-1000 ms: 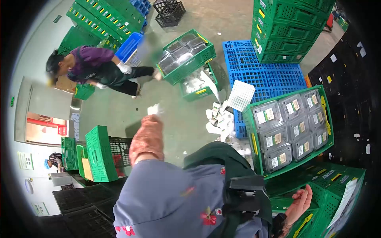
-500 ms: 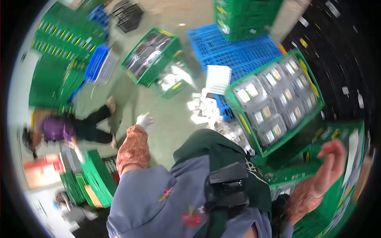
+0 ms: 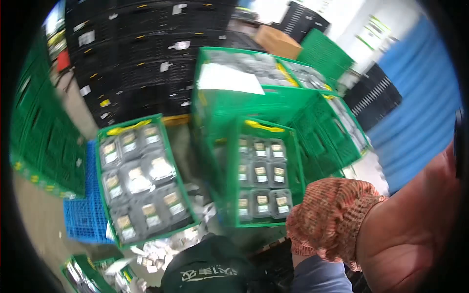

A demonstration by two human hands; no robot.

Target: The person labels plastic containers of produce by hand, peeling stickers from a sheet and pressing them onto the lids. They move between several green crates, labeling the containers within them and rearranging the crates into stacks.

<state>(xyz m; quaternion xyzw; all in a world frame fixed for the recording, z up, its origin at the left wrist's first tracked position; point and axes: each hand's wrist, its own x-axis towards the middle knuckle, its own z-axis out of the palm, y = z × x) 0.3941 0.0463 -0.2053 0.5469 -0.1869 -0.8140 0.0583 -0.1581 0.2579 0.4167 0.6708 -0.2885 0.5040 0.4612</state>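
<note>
My right hand (image 3: 415,234) is raised large and close at the right edge, below a patterned orange-brown sleeve cuff; its palm side and wrist show, but its fingers are out of sight. At the bottom left, what looks like my left hand (image 3: 140,284) in a pale glove is beside a small green crate holding white scraps; its fingers are too blurred to make out. Between the hands, a green crate (image 3: 298,151) holds labelled dark clear-lidded packs (image 3: 262,172). Another green crate (image 3: 166,146) of similar packs stands on the left.
Black crates (image 3: 141,49) are stacked at the back. Green crates (image 3: 49,132) stand at the left beside a blue pallet (image 3: 83,217). White scraps (image 3: 159,254) lie on the floor. A cardboard box (image 3: 277,42) and a blue ribbed surface (image 3: 420,93) are at the right back.
The view has swung to the right, bringing the black stacks and back crates to the front. My right hand now appears much closer; my left hand has shifted to the bottom edge.
</note>
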